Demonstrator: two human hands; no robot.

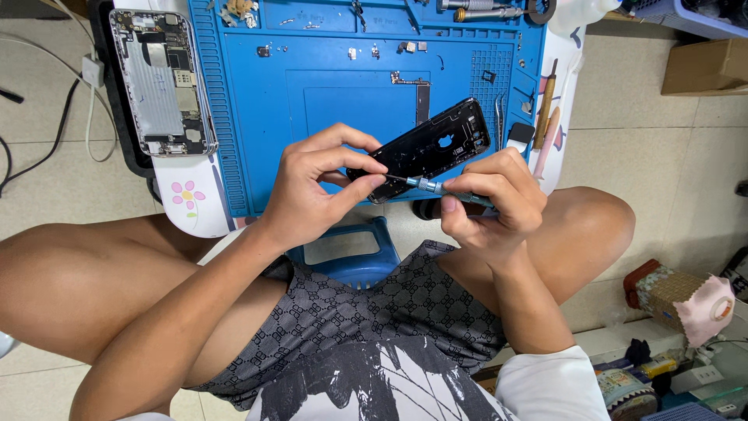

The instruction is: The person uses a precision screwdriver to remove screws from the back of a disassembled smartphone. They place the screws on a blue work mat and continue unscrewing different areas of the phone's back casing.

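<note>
Black phone shell (432,146) tilted over the near edge of the blue work mat (327,117), its lower end pinched shut between my left hand's (312,187) thumb and forefinger, my right hand (491,199) wrapped closed round a slim screwdriver (436,188) with the tip on the shell's lower corner. Second opened phone (162,82) lies well apart at the mat's left, tweezers (499,117) and loose small parts (382,51) beyond. Risk as I judge it: shell held only by one end, so driver pressure could twist it free or skid the tip across the inner fittings, and a loosened screw could drop to the floor
</note>
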